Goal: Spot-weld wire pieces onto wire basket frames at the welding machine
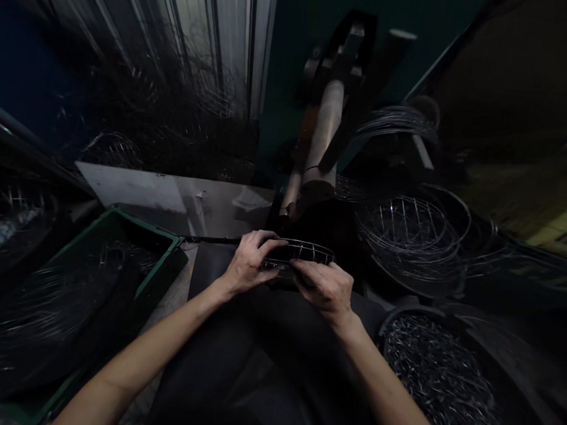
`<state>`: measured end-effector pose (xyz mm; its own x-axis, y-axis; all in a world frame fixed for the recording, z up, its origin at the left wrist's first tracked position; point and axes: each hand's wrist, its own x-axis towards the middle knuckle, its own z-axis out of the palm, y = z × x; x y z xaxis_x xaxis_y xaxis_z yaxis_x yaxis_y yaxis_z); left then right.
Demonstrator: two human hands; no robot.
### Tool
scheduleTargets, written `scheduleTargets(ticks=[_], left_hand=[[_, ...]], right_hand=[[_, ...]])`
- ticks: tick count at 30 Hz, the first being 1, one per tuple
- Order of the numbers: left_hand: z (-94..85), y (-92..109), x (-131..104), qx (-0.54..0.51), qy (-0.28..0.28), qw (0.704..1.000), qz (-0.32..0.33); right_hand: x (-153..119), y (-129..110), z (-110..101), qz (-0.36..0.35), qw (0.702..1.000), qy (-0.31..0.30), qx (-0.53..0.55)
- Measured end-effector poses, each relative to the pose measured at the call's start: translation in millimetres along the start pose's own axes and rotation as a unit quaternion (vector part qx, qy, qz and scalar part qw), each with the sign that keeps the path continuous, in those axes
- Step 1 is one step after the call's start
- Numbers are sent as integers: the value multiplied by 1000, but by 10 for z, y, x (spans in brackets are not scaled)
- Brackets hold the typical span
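Over the dark cloth [255,360] across your lap, you held a round wire frame [305,243] nearly edge-on with both hands. Your left hand [248,264] had its grip partly closed on the frame's left end, fingers along the upper edge and thumb below. Your right hand [330,288] had its grip partly closed at the right-hand part, fingertips on the near edge; the thumb's contact could not be confirmed.

Status: the frame had curved outer wires and short cross wires in place. Whether every joint was made, or any wire was yet to be added, could not be determined.

To your right stood a round tub [408,308] of small metal pieces [427,366]; to your left, a green crate [148,225] containing blurred wire parts. Beyond the tub lay a pile of round wire pieces [403,247]. Farther off stood a machine with a pale cylinder [328,115], beside a wire coil [398,120].
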<state>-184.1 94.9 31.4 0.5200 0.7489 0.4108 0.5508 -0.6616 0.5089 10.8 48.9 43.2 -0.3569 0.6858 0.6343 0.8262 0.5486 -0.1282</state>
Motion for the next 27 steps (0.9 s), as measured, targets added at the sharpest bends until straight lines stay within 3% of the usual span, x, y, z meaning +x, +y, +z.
scheduleTargets(ticks=[9, 20, 23, 27], left_hand=[[75, -100, -3, -40, 38, 998, 6], [66, -105, 4, -34, 56, 998, 11], [95, -98, -2, -36, 64, 997, 6], [137, -95, -23, -35, 72, 997, -7]], right_hand=[[29, 69, 92, -38, 999, 19, 16], [69, 72, 109, -22, 999, 12, 31], [9, 8, 122, 35, 999, 11, 32], [-120, -144, 189, 173, 981, 36, 82]])
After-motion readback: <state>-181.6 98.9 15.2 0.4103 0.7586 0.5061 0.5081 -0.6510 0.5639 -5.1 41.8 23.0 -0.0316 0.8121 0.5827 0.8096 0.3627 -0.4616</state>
